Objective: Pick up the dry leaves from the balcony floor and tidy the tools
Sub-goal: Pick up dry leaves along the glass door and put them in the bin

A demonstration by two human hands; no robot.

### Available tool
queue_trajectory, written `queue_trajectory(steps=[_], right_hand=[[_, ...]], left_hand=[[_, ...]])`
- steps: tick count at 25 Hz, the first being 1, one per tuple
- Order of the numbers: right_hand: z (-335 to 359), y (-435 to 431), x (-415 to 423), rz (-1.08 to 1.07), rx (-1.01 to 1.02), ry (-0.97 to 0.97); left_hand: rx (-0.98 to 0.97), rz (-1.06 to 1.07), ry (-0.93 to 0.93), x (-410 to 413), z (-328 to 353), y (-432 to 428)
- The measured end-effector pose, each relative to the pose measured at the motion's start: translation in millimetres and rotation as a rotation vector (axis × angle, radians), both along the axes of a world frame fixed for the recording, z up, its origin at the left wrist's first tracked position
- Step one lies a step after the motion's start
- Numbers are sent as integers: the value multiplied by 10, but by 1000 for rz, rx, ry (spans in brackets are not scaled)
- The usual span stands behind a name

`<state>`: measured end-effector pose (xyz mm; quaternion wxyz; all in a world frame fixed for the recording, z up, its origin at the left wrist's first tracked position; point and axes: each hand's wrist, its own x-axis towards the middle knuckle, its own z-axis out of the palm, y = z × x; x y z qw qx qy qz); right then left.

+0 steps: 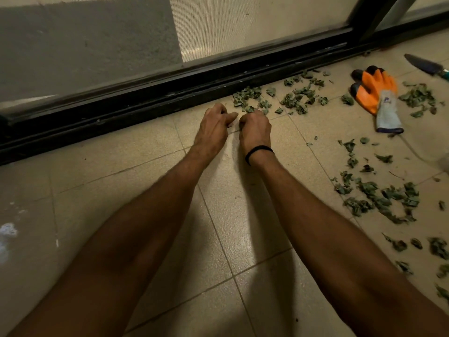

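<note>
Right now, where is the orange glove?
In the head view the orange glove lies on the floor at the upper right, near the trowel, with dry leaves on both sides.

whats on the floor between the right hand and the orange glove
Head view: scattered dry leaves on the tiles, from the right hand across to the orange glove.

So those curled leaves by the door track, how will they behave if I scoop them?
Probably very light: the leaves are small, shrivelled scraps lying loose. Likely brittle too; their curled edges suggest they'd crumble under a squeeze. A push should slide them across the smooth floor, though bits may lodge against the door track.
</note>
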<state>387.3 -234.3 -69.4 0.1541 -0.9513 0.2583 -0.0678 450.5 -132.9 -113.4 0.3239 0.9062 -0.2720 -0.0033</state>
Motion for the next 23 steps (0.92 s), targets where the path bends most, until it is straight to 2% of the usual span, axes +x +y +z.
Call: queue_trajectory(steps=[6,8,11,13,15,17,21,23], right_hand=[[-157,42,-218,-18,-75,-60],[-185,36,-291,0,-115,-67],[-224,46,-377,21,-109,-68],[-222,66,-418,1,-38,-67],[-143,62,-444,-82,179,-111],[-42,17,-453,-238,528,-189],[241,20,-527,-545,1235,-312],[409,108,-582,-620,1517,-331]], left_hand=[[83,31,-212,-171,20,-38],[110,73,-190,-218,61,-69],[276,106,-314,-336,99,-94],[318,105,-330,-464,132,-69],[321,94,-275,-558,165,-46],[189,178,-114,-585,220,4],[-392,491,583,-458,502,282],[-613,553,847,-434,763,490]])
